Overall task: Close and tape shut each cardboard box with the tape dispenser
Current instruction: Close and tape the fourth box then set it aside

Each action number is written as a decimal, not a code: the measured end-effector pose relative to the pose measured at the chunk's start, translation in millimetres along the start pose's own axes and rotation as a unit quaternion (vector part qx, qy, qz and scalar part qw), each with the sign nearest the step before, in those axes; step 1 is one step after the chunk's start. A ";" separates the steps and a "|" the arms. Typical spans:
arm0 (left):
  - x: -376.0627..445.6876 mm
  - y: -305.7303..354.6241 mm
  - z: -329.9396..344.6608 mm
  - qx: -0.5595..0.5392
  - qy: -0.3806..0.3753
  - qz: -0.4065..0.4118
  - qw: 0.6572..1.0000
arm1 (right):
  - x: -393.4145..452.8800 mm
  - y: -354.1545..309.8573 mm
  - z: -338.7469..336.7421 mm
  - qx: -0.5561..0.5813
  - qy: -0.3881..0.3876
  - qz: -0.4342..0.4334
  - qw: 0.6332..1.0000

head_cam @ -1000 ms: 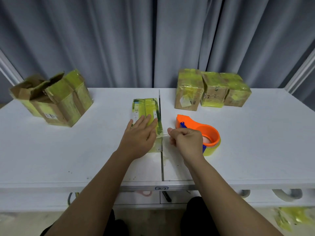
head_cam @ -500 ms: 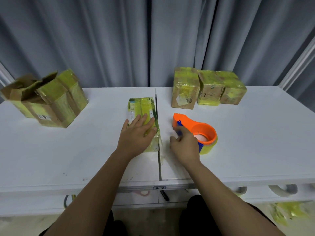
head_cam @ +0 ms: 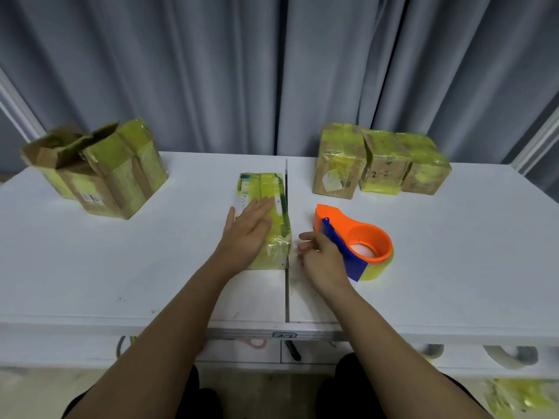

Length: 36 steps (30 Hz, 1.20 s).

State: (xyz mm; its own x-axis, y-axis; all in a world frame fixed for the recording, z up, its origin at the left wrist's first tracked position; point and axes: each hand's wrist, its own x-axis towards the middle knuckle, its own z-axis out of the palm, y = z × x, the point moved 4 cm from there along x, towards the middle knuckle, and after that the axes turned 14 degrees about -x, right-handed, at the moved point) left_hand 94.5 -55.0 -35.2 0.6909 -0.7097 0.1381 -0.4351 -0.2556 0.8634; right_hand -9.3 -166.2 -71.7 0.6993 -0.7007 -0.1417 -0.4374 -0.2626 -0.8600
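Fingers flat, our left hand [head_cam: 248, 234] presses the taped box [head_cam: 266, 219], light and slick, at table centre, while our right hand [head_cam: 322, 257], loosely curled and empty, nears the rigid tape dispenser [head_cam: 355, 241] at its three o'clock, best gripped by the orange loop.

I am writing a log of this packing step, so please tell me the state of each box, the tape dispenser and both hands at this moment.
Middle box: closed, lying flat, taped yellow.
Left hand: straight fingers resting flat on the middle box.
Right hand: fingers loosely curled, beside the dispenser, holding nothing visible.
Tape dispenser: set down on the table.
Left boxes: flaps open on the rear one.
Three right boxes: closed, taped.
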 end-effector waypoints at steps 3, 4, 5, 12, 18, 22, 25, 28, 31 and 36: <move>-1.0 1.5 -16.9 -0.228 0.076 -0.033 0.970 | 0.0 -10.7 -5.0 0.106 0.012 -0.036 0.994; -2.1 0.6 -23.3 -0.265 0.113 -0.041 0.957 | -0.5 -14.2 -5.2 0.107 0.013 -0.056 0.993; -4.5 0.6 -29.3 -0.278 0.148 -0.043 0.948 | -0.9 -16.8 -4.4 0.095 0.014 -0.076 0.992; -32.6 -28.3 -63.6 -0.205 0.190 -0.112 0.954 | 0.8 -32.5 1.2 -0.035 0.020 -0.232 0.972; -46.7 -33.9 -56.1 -0.115 0.047 -0.123 0.985 | 3.5 -27.7 4.0 -0.046 -0.018 -0.258 0.965; -47.1 -33.4 -52.3 -0.117 0.038 -0.121 0.985 | 5.4 -26.9 3.5 -0.035 -0.015 -0.257 0.966; -44.8 -31.2 -48.7 -0.109 0.037 -0.109 0.987 | 7.8 -26.0 3.0 -0.036 -0.019 -0.256 0.966; -42.8 -29.8 -47.7 -0.083 0.056 -0.087 0.991 | 8.1 -24.6 3.5 -0.027 -0.035 -0.251 0.967; -41.1 -31.9 -48.6 -0.066 0.057 -0.081 0.993 | 9.1 -21.8 -0.6 -0.009 -0.058 -0.251 0.966; -38.3 -32.7 -51.2 -0.058 0.055 -0.069 0.994 | 12.9 -15.9 -5.8 0.001 -0.090 -0.249 0.964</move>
State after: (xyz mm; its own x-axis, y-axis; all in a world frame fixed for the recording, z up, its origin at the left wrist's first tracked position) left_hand 111.9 14.1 -43.8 0.8016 -0.5948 0.0610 -0.2661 -0.2637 0.9272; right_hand 3.4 -174.9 -57.0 0.9096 -0.3613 0.2053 -0.0218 -0.5349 -0.8447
